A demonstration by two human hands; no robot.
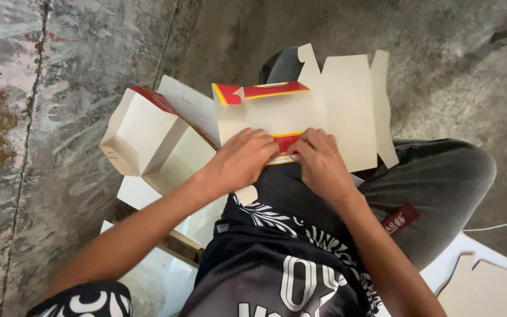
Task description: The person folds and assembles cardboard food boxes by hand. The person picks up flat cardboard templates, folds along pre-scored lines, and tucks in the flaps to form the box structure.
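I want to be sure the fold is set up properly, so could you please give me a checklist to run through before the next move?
1. Left hand on the flat carton: ok, it presses the near edge.
2. Right hand on the carton: ok, beside the left.
3. Carton supported: ok, it rests across the lap.
4. Red flap under the fingertips: ok.
5. Flap fully creased: cannot tell, the hands cover it.
6. Folded box clear of the work: ok, it sits to the left.

surface: grey concrete floor (441, 70) | on it: folded white cartons (148, 141), flat carton blanks (488, 282)
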